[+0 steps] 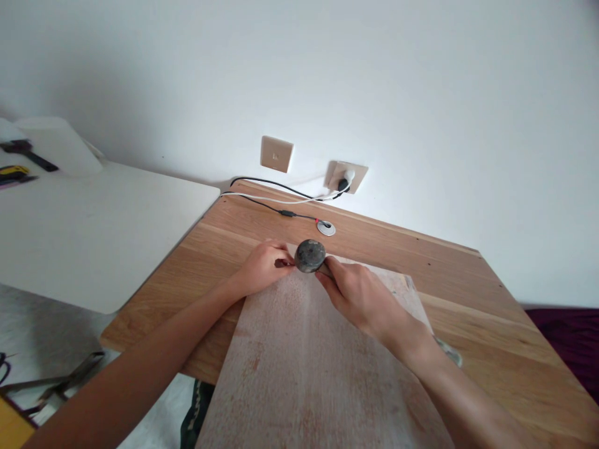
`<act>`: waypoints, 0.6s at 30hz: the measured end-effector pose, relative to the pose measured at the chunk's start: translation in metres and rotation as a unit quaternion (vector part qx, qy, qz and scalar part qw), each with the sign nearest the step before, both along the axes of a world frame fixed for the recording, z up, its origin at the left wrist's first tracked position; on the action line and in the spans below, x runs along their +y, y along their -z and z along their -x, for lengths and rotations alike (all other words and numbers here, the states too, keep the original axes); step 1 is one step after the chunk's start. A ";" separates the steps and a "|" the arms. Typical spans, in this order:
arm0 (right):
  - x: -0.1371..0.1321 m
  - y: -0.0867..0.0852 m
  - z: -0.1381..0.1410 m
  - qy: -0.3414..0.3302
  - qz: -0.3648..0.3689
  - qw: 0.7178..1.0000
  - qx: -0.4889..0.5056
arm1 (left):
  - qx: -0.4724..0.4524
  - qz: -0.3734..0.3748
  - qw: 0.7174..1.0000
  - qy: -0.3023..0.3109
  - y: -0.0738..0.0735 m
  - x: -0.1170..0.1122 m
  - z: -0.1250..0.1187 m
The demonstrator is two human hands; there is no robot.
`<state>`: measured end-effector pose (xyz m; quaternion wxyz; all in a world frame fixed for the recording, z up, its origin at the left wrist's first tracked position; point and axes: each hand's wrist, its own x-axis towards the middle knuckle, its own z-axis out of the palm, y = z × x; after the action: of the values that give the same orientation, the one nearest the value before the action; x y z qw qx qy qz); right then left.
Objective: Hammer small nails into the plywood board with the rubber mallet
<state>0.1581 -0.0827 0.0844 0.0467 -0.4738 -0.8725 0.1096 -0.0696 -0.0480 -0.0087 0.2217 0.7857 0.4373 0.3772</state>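
A wide wooden board (299, 362) with a worn, whitish surface lies on the brown wooden table (468, 305). My right hand (358, 293) is closed around the short visible part of a handle and holds a mallet with a round, dark grey, scuffed head (310, 255). The mallet head is over the board's far edge. Close to its left side, my left hand (264, 267) rests at the board's far left corner with thumb and fingers pinched together. Whatever is between those fingertips is too small or hidden to make out.
Black and white cables (281, 201) run along the table's back to a wall socket (347, 177). A cable grommet (326, 228) sits behind the board. At left stands a white table (116, 231) bearing a brush (32, 156) and a yellow tool (14, 171). Dark purple cloth (566, 343) is at right.
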 end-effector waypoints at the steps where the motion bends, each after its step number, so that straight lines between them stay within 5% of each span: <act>1: -0.001 0.001 0.000 0.003 -0.007 1.000 0.003 | -0.001 0.004 1.000 0.002 0.000 0.000 0.000; 18: -0.009 0.010 0.002 0.003 0.000 1.000 0.010 | -0.024 0.039 0.999 -0.005 -0.003 -0.003 0.001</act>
<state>0.1564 -0.0918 0.0746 0.0558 -0.4752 -0.8707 0.1137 -0.0710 -0.0508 -0.0054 0.2610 0.7646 0.4505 0.3800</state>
